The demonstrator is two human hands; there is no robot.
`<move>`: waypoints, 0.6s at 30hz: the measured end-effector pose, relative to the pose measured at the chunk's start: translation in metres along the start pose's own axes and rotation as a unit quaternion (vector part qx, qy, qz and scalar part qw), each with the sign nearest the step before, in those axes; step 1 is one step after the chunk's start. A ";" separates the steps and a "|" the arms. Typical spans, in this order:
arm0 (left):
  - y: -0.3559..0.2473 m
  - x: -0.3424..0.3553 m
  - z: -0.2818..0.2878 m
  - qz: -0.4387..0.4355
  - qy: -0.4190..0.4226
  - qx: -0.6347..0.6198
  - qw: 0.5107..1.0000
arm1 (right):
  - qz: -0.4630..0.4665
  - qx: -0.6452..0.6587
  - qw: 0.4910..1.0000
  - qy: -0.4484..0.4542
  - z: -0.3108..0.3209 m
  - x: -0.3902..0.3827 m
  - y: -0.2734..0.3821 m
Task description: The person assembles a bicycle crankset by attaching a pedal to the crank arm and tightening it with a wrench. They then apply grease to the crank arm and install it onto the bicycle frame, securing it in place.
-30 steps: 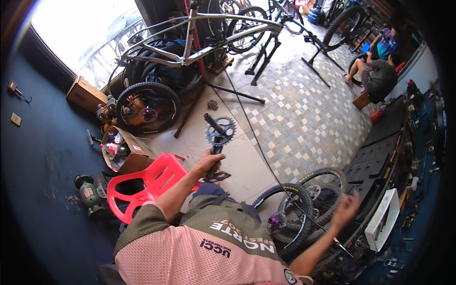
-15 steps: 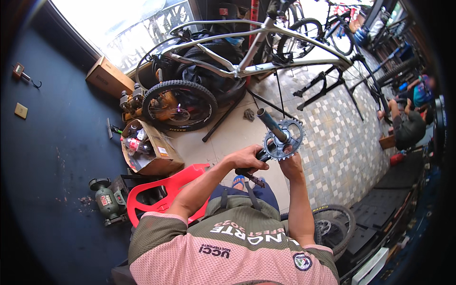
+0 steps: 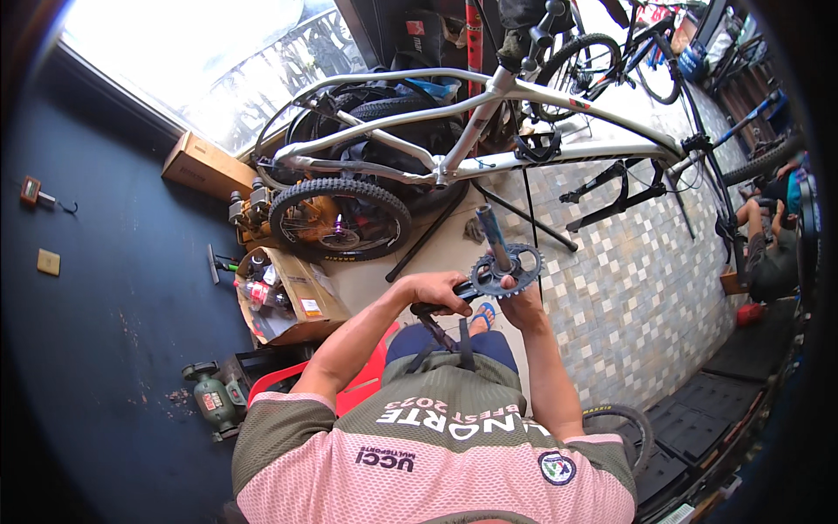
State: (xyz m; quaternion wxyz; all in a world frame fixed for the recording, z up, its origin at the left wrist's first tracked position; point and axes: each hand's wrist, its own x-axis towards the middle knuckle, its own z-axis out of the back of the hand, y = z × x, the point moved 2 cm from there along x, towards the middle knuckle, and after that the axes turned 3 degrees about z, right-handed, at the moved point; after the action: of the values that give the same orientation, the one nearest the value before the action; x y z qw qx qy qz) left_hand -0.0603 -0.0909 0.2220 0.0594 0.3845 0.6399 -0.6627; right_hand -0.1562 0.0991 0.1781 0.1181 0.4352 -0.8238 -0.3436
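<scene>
Head view: left hand [image 3: 445, 293] clamped on the black crank arm [image 3: 472, 291] of a crankset; right hand [image 3: 522, 304] up against the lower edge of its chainring [image 3: 507, 271], fingers partly hidden, can't tell if it grips. Hands close together on the one part, in front of the torso. Clock positions from the chainring: left hand between 8 and 9, right hand at 5. Hollow-ended spindle [image 3: 492, 234] sticks out toward 11. Dark pedal [image 3: 436, 330], edge-on, below left hand at 8. Flip-flopped foot [image 3: 481, 320] on the floor at 7. Silver bike frame [image 3: 467, 140] spans 10 to 2, well apart from the hands. Knobby-tyred wheel [image 3: 340, 223] between 9 and 10, open carton [image 3: 319, 310] with bottles at 9, red chair [image 3: 356, 391] and green-grey machine [image 3: 212, 400] at 8. Light patterned tiles [image 3: 628, 253] at 3, crouching person [image 3: 772, 262] farther out same way. Another wheel [image 3: 644, 428] at 5, partly covered by the shirt.
</scene>
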 end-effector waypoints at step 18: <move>-0.014 -0.020 0.274 0.152 -0.277 0.626 0.713 | 0.076 -0.487 0.761 -0.422 0.020 0.135 -0.180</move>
State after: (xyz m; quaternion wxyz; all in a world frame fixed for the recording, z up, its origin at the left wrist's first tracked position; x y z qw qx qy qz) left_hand -0.1729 -0.3414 0.2139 0.0794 0.2248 -0.0332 -0.9706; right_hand -0.1320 -0.0689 0.0293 -0.0195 0.0665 -0.5424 -0.8373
